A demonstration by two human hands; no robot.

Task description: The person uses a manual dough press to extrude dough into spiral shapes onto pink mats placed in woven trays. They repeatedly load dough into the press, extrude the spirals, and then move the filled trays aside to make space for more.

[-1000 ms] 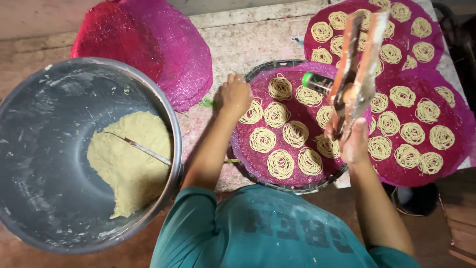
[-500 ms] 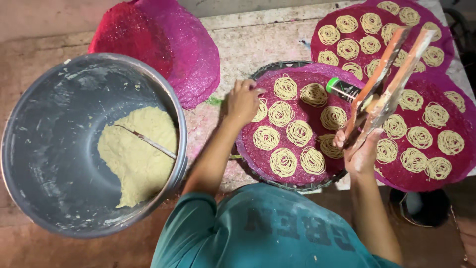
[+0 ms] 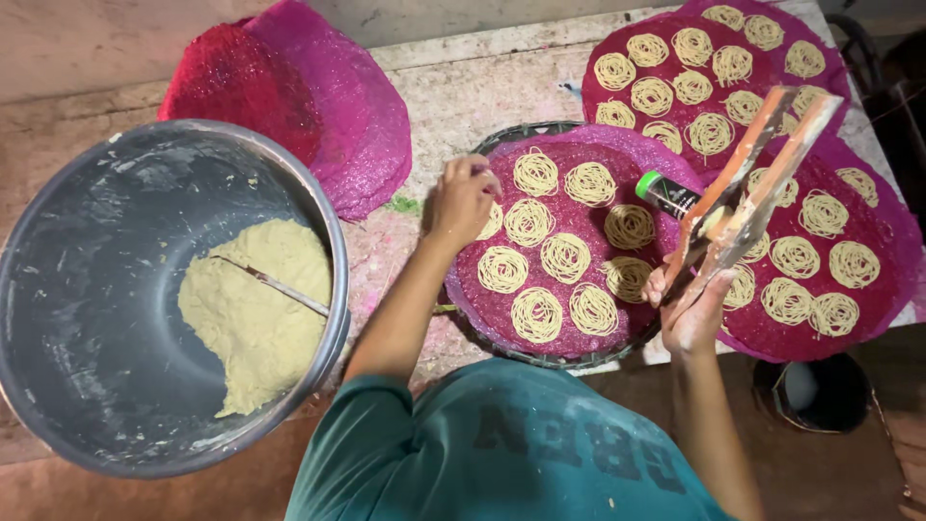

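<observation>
My left hand [image 3: 463,198] rests on the left rim of a round pink mesh tray [image 3: 502,309] that carries several coiled noodle spirals [image 3: 564,258]. Its fingers are curled at the tray's edge, pinching the rim as far as I can see. My right hand [image 3: 693,309] grips a two-handled wooden noodle press [image 3: 748,188], held up and tilted over the tray's right side. The press handles stand apart in a V. A small dark cylinder with a green cap [image 3: 666,193] sticks out at the press.
A big grey metal basin [image 3: 58,289] at left holds pale dough [image 3: 256,309] with a thin stick in it. Empty red and pink mesh mats [image 3: 309,96] lie stacked behind. More mats filled with spirals [image 3: 820,251] lie at right and far right. A dark bucket [image 3: 815,391] stands below.
The press has swung from upright over the tray to tilted rightward, handles spread apart. My left hand stayed at the tray's rim. The view shifted slightly.
</observation>
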